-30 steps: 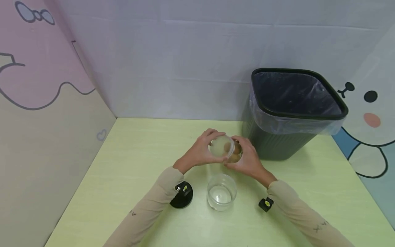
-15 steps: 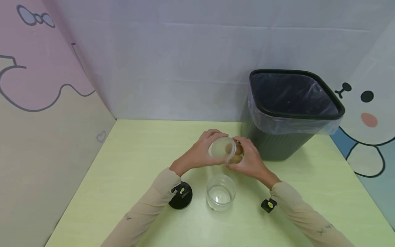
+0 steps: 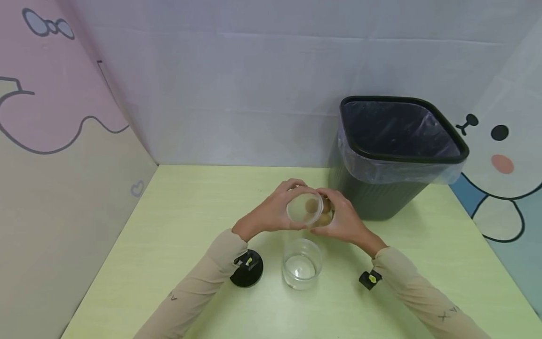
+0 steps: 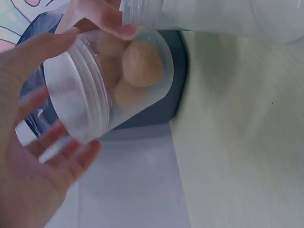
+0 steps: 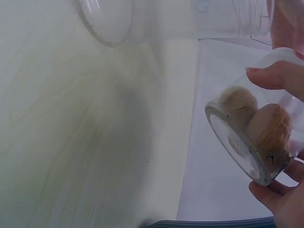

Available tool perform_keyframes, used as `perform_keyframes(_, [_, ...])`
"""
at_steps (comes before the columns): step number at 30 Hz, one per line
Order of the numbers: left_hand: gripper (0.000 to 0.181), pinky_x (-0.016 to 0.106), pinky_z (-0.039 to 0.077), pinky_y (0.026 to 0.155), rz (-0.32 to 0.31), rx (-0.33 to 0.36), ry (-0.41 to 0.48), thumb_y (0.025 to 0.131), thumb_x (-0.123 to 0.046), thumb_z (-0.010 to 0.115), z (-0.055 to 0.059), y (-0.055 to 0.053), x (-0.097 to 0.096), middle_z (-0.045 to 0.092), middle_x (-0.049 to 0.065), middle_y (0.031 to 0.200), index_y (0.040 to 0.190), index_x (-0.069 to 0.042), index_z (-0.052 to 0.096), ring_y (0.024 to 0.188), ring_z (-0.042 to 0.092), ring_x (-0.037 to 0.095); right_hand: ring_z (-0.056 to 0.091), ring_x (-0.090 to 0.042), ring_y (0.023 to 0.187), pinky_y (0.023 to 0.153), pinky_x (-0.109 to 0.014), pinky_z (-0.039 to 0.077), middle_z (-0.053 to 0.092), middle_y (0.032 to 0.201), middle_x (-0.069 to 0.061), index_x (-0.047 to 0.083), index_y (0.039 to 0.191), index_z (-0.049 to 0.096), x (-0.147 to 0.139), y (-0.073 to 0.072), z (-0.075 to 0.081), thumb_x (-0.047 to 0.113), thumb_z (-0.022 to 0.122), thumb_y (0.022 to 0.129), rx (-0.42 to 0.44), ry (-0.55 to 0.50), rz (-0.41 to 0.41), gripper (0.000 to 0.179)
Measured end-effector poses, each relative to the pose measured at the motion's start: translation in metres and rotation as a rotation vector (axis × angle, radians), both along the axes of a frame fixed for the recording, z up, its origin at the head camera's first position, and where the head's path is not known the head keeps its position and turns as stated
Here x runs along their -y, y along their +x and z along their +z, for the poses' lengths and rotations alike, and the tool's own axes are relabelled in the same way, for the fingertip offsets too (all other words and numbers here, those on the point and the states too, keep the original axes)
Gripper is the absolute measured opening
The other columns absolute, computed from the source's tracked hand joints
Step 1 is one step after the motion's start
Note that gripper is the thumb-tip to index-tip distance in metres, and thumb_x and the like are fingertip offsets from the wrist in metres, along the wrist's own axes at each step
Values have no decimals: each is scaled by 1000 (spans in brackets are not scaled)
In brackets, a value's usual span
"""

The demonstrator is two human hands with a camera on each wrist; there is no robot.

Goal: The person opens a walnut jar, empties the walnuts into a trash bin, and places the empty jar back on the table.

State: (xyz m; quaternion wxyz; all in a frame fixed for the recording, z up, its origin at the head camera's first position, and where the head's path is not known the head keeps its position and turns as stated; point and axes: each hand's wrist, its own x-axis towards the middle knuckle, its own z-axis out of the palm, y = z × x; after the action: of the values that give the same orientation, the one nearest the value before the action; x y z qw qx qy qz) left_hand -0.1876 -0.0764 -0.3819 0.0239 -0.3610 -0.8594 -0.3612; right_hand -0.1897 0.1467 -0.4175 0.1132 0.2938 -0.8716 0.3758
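A clear jar (image 5: 266,123) with several round brown things (image 4: 142,64), walnut-like in size and look, is held tilted over the table in both hands. My right hand (image 3: 347,221) grips the jar's body near its base, thumb on one side and fingers on the other. At the other end, my left hand (image 3: 273,211) spans the whitish see-through lid (image 4: 71,95), with its thumb at the upper edge and fingers round the lower edge. The left fingers look blurred in the left wrist view. Below the hands, a second clear jar (image 3: 302,270) stands upright on the table without a lid.
Beside the standing jar lies a black round lid (image 3: 251,270), partly covered by the left wrist camera. A dark bin (image 3: 372,197) with a plastic liner stands at the back right, close to the right hand. Walls rise behind and on both sides of the pale table (image 3: 195,197).
Both hands stay on the tilted jar in almost the same spot. The lid end has turned to face the head camera more squarely. The standing jar and black lid have not moved.
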Motion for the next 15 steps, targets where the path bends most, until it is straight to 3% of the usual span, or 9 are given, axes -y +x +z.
perform_keyframes(4, [74, 38, 48, 80, 160, 22, -30, 70, -57, 76, 0, 4, -3, 46, 0, 121, 132, -26, 50, 105, 50, 16, 51, -24, 102, 83, -47, 44, 58, 116, -8, 8, 128, 51, 2, 1, 2, 27, 92, 52, -41, 13, -3, 88])
perform_keyframes(6, [76, 39, 49, 78, 196, 32, -52, 69, -62, 73, 1, 7, -3, 47, 1, 122, 132, -26, 49, 104, 50, 17, 51, -24, 103, 83, -47, 44, 58, 116, -8, 8, 128, 51, 3, 1, 2, 27, 92, 53, -51, 22, -5, 87])
perform_keyframes(9, [74, 42, 48, 83, 159, 4, -72, 72, -57, 74, 4, 8, -3, 43, 0, 129, 134, -26, 48, 114, 45, 17, 51, -24, 103, 83, -47, 44, 58, 116, -8, 8, 128, 51, 2, 2, 2, 27, 92, 53, -43, 19, -10, 88])
perform_keyframes(15, [66, 44, 43, 94, -3, -45, -44, 77, -36, 77, 9, 11, 2, 33, -1, 141, 134, -28, 47, 131, 28, 16, 51, -23, 101, 82, -45, 44, 58, 115, -7, 8, 128, 51, -1, 3, 5, 25, 92, 53, -19, -18, 2, 87])
